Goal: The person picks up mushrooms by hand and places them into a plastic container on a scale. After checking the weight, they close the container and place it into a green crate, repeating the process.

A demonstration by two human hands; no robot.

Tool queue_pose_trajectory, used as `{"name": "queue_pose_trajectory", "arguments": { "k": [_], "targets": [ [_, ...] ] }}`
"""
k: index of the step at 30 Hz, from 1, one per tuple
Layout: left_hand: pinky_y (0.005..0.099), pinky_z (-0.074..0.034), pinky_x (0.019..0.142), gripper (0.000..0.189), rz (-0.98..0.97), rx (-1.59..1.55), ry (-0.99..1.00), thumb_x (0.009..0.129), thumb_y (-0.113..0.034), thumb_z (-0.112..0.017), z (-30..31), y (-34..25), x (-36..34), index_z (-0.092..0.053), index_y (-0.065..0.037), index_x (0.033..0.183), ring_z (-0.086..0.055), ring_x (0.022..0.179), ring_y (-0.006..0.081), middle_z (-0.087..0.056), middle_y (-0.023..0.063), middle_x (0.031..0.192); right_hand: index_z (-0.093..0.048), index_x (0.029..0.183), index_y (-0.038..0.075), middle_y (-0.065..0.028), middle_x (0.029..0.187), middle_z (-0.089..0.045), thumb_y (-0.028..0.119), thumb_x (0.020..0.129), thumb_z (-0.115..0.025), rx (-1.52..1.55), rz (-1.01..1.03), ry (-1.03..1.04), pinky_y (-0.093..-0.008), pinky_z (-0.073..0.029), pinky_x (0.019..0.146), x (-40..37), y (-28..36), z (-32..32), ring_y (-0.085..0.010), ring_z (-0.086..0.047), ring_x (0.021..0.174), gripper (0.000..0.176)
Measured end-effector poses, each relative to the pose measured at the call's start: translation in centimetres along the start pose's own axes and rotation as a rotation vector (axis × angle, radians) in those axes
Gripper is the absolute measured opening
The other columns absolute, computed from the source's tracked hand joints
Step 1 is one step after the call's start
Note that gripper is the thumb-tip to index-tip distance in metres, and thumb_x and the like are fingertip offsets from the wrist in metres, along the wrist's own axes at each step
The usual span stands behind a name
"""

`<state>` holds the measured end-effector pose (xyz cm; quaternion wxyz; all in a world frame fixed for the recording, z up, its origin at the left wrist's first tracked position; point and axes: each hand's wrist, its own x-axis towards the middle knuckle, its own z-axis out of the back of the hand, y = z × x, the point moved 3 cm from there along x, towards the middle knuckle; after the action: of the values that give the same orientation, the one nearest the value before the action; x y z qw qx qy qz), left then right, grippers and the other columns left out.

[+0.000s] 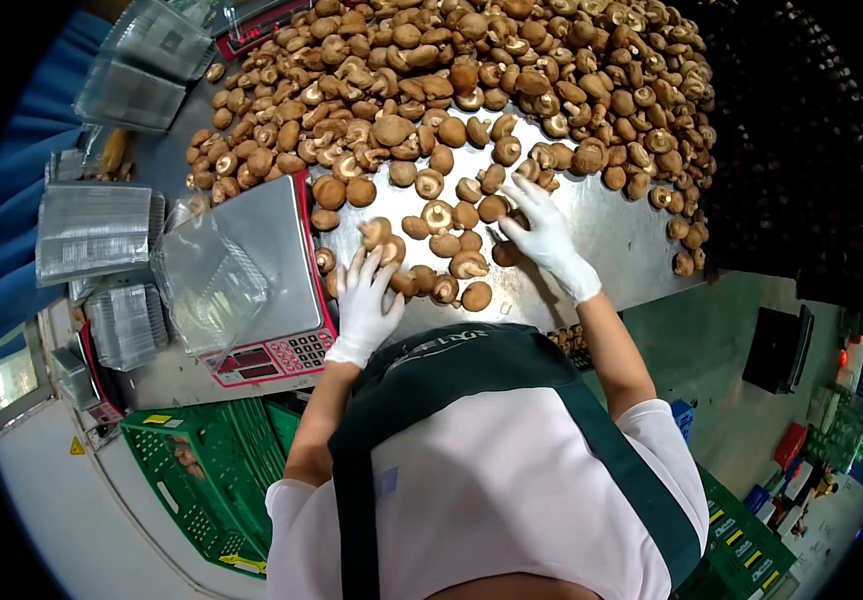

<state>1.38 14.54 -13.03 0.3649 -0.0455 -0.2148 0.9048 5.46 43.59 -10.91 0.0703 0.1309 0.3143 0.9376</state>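
Note:
Brown mushrooms with pale stems lie loose on a metal table point(591, 235) in front of me. My left hand point(364, 310), in a white glove, has its fingers stretched out and apart, their tips against a few blurred mushrooms point(379, 238) beside the scale. To the right, my right hand point(543, 232), also gloved in white, reaches palm down over the table. Its thumb and fingers are spread, with the fingertips close to a mushroom point(492, 208). Between both hands sits a loose group of mushrooms point(444, 245), some stem up and some cap up.
A large mushroom heap point(511, 50) covers the table's far side. On the left, a digital scale point(291, 260) holds a clear plastic container point(211, 280). Stacks of clear trays point(96, 232) stand at the left edge. Green crates point(201, 480) are below, and a dark mesh point(801, 150) hangs right.

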Motion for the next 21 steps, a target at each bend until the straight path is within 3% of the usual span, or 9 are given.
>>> {"name": "queue_pose_trajectory", "arguments": {
  "k": [2,3,5,9,14,16,18,19,21],
  "targets": [
    [0.0569,-0.02,0.104,0.051,0.004,-0.022,0.0,0.073,-0.029,-0.067,-0.4,-0.3,-1.8,-0.055,-0.011,0.119,-0.028,0.131,0.0386,-0.04,0.0129,0.138,-0.064,0.109,0.014,-0.0136,0.111,-0.063,0.018,0.078,-0.068,0.02,-0.091,-0.192,-0.0341,-0.048,0.089,-2.4,-2.1,0.7,-0.0258,-0.059,0.104,0.032],
    [0.0576,-0.019,0.104,0.055,-0.006,0.0,0.017,0.072,-0.033,-0.068,-0.4,-0.8,-2.3,-0.054,-0.011,0.121,-0.028,0.131,0.0387,-0.039,0.0138,0.138,-0.064,0.109,0.014,-0.0136,0.111,-0.063,0.018,0.078,-0.068,0.016,-0.097,-0.193,-0.0341,-0.048,0.089,-3.1,-1.7,1.2,-0.0258,-0.059,0.104,0.032],
    [0.0609,-0.017,0.104,0.067,0.003,0.046,0.048,0.07,-0.042,-0.07,-1.0,-1.3,-2.3,-0.05,-0.014,0.128,-0.026,0.132,0.0391,-0.036,0.0165,0.14,-0.067,0.102,0.012,-0.0127,0.106,-0.064,0.021,0.078,-0.067,0.023,-0.554,0.096,-0.034,-0.049,0.084,-5.1,-1.9,1.6,-0.0255,-0.059,0.098,0.026],
    [0.0642,-0.014,0.103,0.069,0.014,0.178,0.023,0.071,-0.043,-0.069,-1.3,-2.0,1.3,-0.047,-0.023,0.132,-0.024,0.133,0.0399,-0.028,0.0183,0.145,-0.055,0.119,0.013,-0.0066,0.11,-0.062,0.026,0.076,-0.067,-0.259,-0.102,0.142,-0.0364,-0.052,0.075,-7.3,-0.2,-2.1,-0.0254,-0.058,0.096,0.047],
    [0.0577,-0.023,0.103,0.072,-0.148,0.096,-0.053,0.072,-0.038,-0.066,-2.8,-1.7,8.1,-0.039,-0.023,0.138,-0.029,0.131,0.0361,-0.025,0.0207,0.146,-0.055,0.111,0.012,-0.0058,0.109,-0.061,0.024,0.071,-0.069,-0.177,-0.298,0.105,-0.0371,-0.052,0.072,-6.0,-0.7,-3.0,-0.0259,-0.057,0.089,0.044],
    [0.0543,-0.027,0.101,0.076,-0.112,0.115,-0.019,0.069,-0.038,-0.067,-3.2,-1.9,9.8,-0.039,-0.021,0.138,-0.031,0.13,0.0371,-0.025,0.022,0.146,-0.055,0.114,0.012,-0.0076,0.112,-0.06,0.021,0.07,-0.068,-0.183,-0.343,0.115,-0.0371,-0.051,0.076,-5.3,-0.3,-2.6,-0.0263,-0.056,0.093,0.046],
    [0.0536,-0.025,0.103,0.078,-0.139,0.023,0.001,0.067,-0.034,-0.069,-3.1,-1.8,10.3,-0.039,-0.022,0.138,-0.031,0.131,0.0372,-0.026,0.0215,0.145,-0.055,0.117,0.013,-0.0092,0.118,-0.058,0.019,0.07,-0.066,-0.229,-0.25,-0.072,-0.0369,-0.049,0.081,-5.0,-1.3,-2.9,-0.0271,-0.054,0.1,0.048],
    [0.0536,-0.025,0.103,0.078,-0.141,0.028,-0.001,0.067,-0.034,-0.069,-2.6,-1.5,10.1,-0.039,-0.022,0.138,-0.031,0.131,0.0372,-0.026,0.0215,0.145,-0.053,0.122,0.013,-0.0096,0.121,-0.056,0.021,0.071,-0.066,-0.221,-0.269,-0.008,-0.0367,-0.048,0.087,-4.7,-1.8,-2.9,-0.0274,-0.051,0.107,0.054],
    [0.0533,-0.023,0.105,0.074,-0.145,-0.028,0.248,0.065,-0.029,-0.069,-1.6,-0.8,8.6,-0.044,-0.022,0.134,-0.031,0.131,0.0365,-0.027,0.019,0.145,-0.052,0.124,0.013,-0.0097,0.122,-0.056,0.024,0.071,-0.066,-0.163,-0.278,0.011,-0.037,-0.048,0.087,-4.5,-1.9,-3.1,-0.0273,-0.051,0.109,0.056]
  ]
}}
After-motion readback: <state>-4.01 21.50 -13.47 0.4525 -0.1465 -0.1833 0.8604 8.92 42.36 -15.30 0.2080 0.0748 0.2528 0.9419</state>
